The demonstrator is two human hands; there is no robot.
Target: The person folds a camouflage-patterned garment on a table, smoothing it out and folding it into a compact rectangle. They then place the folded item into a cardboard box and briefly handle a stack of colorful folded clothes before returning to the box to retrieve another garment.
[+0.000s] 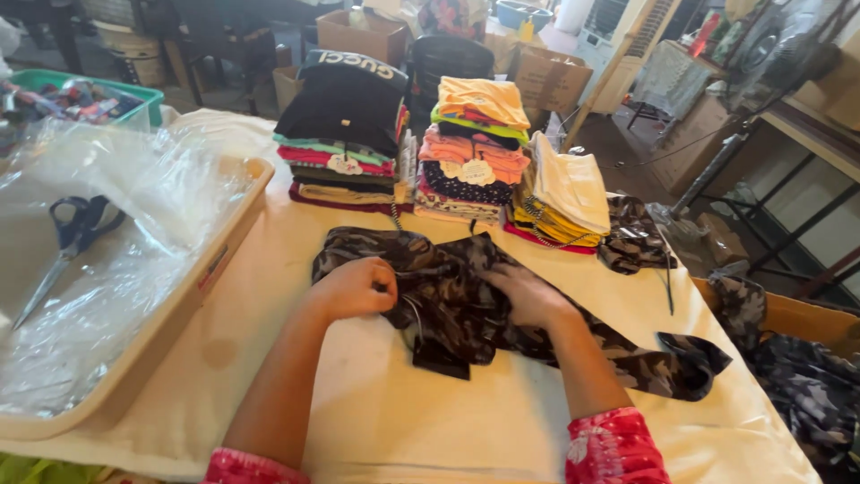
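A dark camouflage-patterned garment (466, 305) lies crumpled on the cream-covered table (403, 421). My left hand (351, 287) grips its left edge with the fingers curled into the fabric. My right hand (530, 296) presses flat on the middle of the garment, fingers spread over the cloth. One sleeve or leg of the garment (663, 363) trails off to the right toward the table's edge. Both forearms reach in from the bottom, with red patterned sleeves at the elbows.
Three stacks of folded clothes stand behind the garment: a dark-topped stack (345, 134), an orange-topped stack (470, 148) and a cream-and-yellow stack (560, 202). A beige tray (179, 296) on the left holds clear plastic bags and scissors (67, 242). A box of more camouflage cloth (797, 358) sits at the right.
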